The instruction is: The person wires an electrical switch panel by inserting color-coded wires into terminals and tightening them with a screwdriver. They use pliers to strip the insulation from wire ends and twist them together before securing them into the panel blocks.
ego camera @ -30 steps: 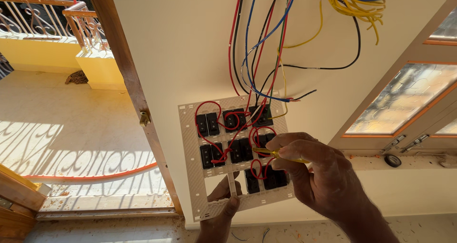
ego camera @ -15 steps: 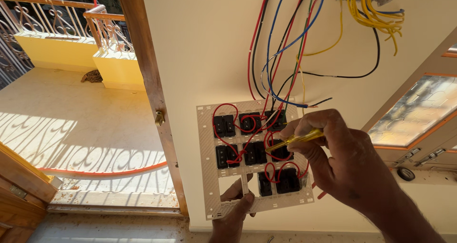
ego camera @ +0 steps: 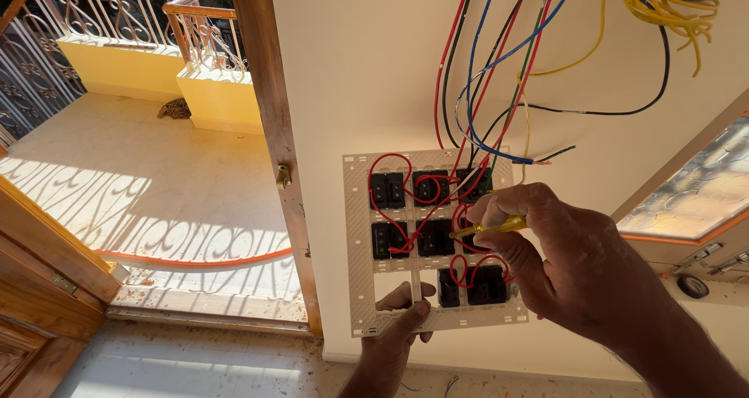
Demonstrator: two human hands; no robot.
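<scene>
Here right hand (ego camera: 569, 265) presses yellow screwdriver (ego camera: 488, 228) into switch plate (ego camera: 359, 242).

Two bare, sleeveless, dusty forearms

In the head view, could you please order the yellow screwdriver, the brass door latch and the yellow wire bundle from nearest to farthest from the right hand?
1. Yellow screwdriver: held in the right hand.
2. Brass door latch: on the wooden door frame, off to the left.
3. Yellow wire bundle: top right corner.

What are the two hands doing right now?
Left hand: gripping the white switch plate at its bottom edge.
Right hand: closed around a yellow screwdriver.
</scene>
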